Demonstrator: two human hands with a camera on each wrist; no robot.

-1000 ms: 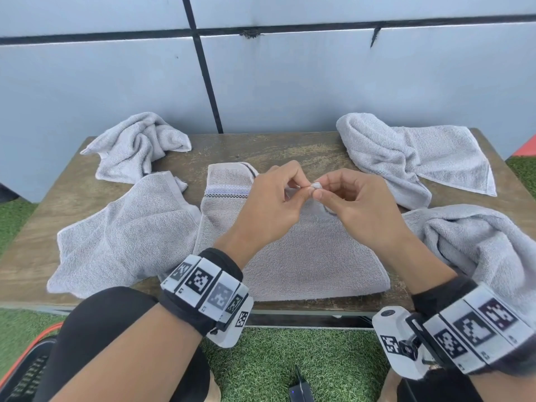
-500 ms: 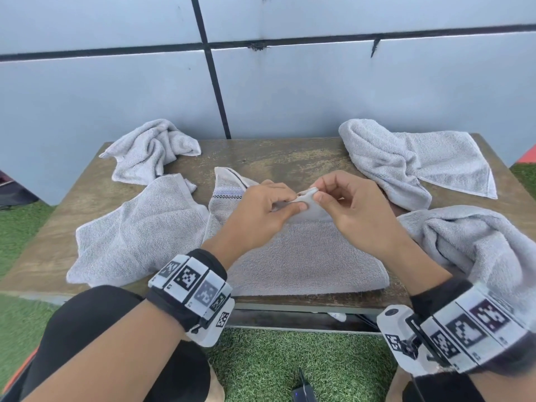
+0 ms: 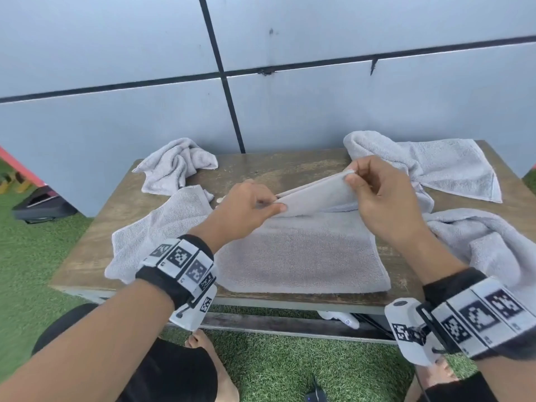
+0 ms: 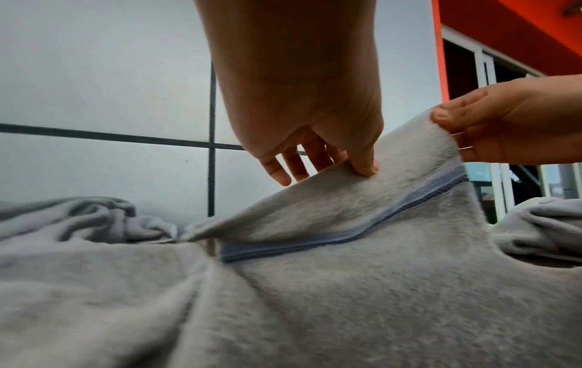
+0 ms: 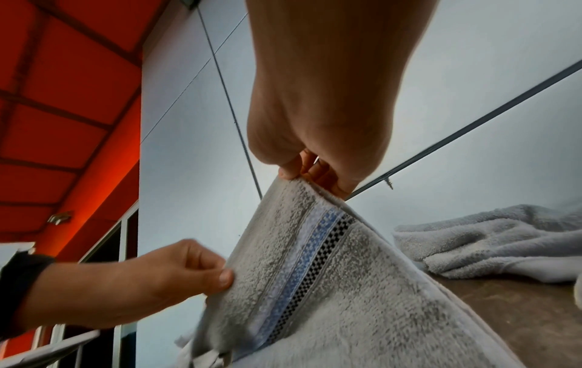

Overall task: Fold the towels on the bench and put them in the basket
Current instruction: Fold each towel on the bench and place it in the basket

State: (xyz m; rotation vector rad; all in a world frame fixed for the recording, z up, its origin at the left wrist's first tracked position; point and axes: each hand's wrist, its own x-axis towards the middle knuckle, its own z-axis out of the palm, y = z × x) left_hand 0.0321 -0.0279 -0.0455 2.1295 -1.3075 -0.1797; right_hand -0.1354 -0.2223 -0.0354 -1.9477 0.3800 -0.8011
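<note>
The wooden bench point(image 3: 290, 169) bears five grey towels point(image 3: 301, 256).

Perhaps a "2" on the left wrist camera point(image 3: 193, 309); otherwise nothing legible

Right-front towel point(image 3: 493, 250) runs off the frame edge beside the bench point(image 3: 290, 166). Left hand point(image 3: 243, 210) hides the middle towel's point(image 3: 301, 256) far-left corner. Small white object under the bench: unidentifiable.

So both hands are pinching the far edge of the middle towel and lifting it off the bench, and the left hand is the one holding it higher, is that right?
Not quite: the right hand holds the edge higher, as the head view shows. The left hand pinches its end lower down. The rest stands: both pinch the far edge of the middle towel, lifted off the bench.
</note>
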